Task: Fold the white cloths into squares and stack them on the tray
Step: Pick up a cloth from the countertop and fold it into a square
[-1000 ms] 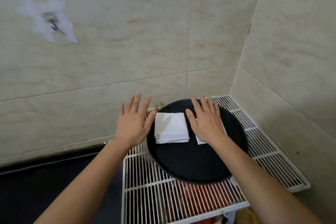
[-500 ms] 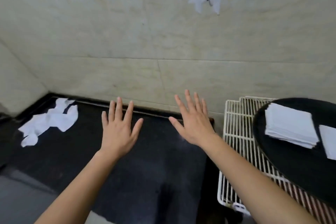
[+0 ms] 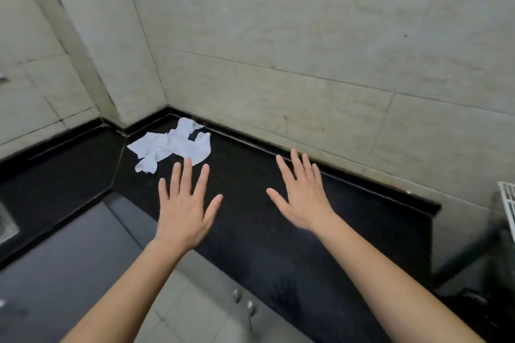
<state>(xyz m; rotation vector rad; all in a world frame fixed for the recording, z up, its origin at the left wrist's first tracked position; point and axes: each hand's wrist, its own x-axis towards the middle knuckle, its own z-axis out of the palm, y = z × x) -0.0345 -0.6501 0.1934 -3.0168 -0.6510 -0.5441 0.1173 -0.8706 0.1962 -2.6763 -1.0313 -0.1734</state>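
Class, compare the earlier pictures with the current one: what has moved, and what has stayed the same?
The view swung left, away from the tray; only a corner of the wire rack shows at the right edge. The right hand left the folded cloth it covered, and both hands moved over the black counter toward the crumpled cloths, the left hand nearest. Both hands stay open and empty.

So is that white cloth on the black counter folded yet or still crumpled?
Still crumpled: the white cloth lies in a loose, wrinkled heap near the counter corner, no square edges.
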